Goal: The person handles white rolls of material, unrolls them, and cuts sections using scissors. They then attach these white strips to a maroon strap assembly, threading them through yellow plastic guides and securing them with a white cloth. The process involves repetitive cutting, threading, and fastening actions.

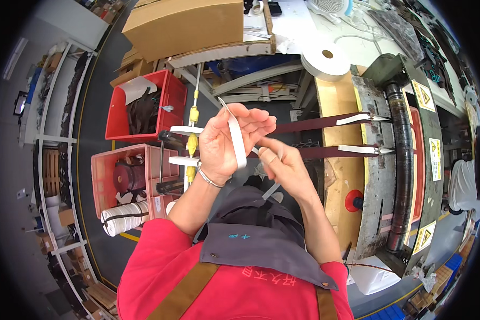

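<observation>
Left hand point(226, 140): palm up, fingers extended and slightly cupped, not closed into a grip. A narrow white strip point(234, 133) crosses the palm; its upper part passes by the thumb, its lower part bends round near the heel of the hand. Whether the thumb presses on it: cannot tell. Right hand point(284, 164): fingers curled, gripping the white strip just beside the left hand; a loose length hangs below the fist. Exact finger contact partly hidden.

Left wrist carries a metal bracelet point(209, 176).

Beyond the hands, two dark maroon bands point(320, 123) run to the right, roughly parallel, their ends bearing white pieces point(354, 119) at the edge of a metal machine bed point(375, 202). Past the bed stands a dark roller point(398, 165). A wooden board point(333, 200) lies alongside the bed, with a red disc point(353, 201) on it.

To the left, two white discs point(184, 160), seen nearly edge-on, sit by a rod with yellow fittings point(192, 143). Farther left: a red crate point(174, 96) with dark material, and a paler crate point(98, 181) containing a maroon roll point(124, 177). At top: a cardboard box point(184, 32) and a large white roll point(324, 65).
</observation>
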Demonstrator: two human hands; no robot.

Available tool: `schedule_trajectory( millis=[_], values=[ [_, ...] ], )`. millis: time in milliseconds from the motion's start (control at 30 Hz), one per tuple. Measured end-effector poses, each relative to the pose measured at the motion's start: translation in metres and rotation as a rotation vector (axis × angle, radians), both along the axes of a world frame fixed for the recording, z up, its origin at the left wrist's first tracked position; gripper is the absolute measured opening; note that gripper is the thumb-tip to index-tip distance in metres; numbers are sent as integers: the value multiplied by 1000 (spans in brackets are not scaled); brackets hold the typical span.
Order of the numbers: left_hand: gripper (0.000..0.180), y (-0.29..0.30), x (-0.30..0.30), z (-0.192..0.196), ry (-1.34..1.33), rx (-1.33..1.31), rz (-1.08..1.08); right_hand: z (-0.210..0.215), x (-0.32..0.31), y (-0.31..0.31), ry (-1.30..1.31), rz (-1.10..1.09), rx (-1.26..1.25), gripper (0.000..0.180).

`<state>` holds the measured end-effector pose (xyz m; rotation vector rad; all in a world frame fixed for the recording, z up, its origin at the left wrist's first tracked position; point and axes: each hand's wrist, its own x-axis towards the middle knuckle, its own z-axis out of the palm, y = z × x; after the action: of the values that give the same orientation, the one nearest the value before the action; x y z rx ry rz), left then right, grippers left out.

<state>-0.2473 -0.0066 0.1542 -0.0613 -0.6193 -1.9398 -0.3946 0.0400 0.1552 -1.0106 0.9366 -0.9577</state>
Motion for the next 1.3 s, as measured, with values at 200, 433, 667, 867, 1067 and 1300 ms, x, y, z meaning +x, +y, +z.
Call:
schedule_trajectory(
  millis=[200,433,667,867,1067,1300],
  values=[
    [34,-5,9,7,101,146,116,-3,20,5,-131,180,102,21],
    [35,-9,26,8,-38,170,126,-19,29,6,-258,155,156,13],
    [34,-15,43,-2,-108,274,92,-22,32,-2,-153,169,153,8],
    [40,-24,39,14,-343,202,172,-42,38,-11,-166,139,175,10],
    [85,-24,18,13,-544,147,200,-60,4,-10,-390,-3,213,22],
    [12,-23,-9,-35,-945,90,50,-77,-37,-20,-647,-340,204,27]
  ],
)
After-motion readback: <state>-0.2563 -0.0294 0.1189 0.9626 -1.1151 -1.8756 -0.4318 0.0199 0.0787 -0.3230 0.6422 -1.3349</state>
